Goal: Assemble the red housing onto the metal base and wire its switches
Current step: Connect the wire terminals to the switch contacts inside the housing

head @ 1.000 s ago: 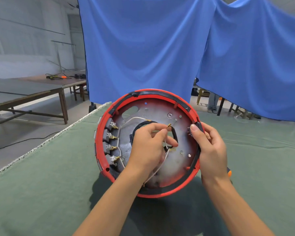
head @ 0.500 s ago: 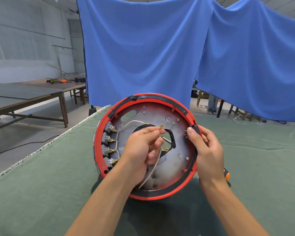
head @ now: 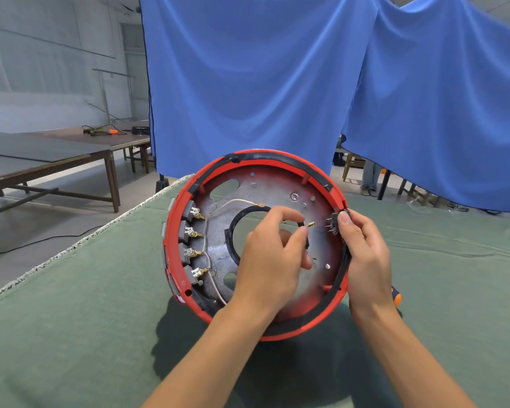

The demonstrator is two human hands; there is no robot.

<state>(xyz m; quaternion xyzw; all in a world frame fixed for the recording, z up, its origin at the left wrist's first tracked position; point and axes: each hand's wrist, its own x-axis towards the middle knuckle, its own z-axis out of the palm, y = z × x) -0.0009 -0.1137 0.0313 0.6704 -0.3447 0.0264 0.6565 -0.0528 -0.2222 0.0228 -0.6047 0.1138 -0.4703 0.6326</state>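
From your head camera, you hold the red housing (head: pixel 249 163) tilted up on edge on the green-covered bench (head: pixel 71 304), its open side facing you, with the metal base (head: pixel 277 189) seated inside it. Your right hand (head: pixel 365 254) grips the housing's right rim, fingers curled round the edge and the thumb pressed on a small black switch (head: pixel 333 223) mounted there, its metal prongs pointing inward. Your left hand (head: pixel 273 254) is inside the ring, pinching a brass wire terminal (head: pixel 310 224) between thumb and forefinger; the terminal's tip sits just beside the switch's prongs, not touching them as far as you can see. Along the left inner wall four grey switches (head: pixel 190 245) sit in a column, each with a brass connector on it, and a white wire (head: pixel 233 203) loops from them across the base toward its central round hole (head: pixel 248 231). No writing, label or brand can be read on any of these parts. An orange-and-black tool handle (head: pixel 396 297) pokes out behind your right wrist, lying on the bench. Blue curtains (head: pixel 277 83) hang behind the bench, and wooden tables (head: pixel 56 154) stand to the left, one carrying cables and an orange item too small to identify.
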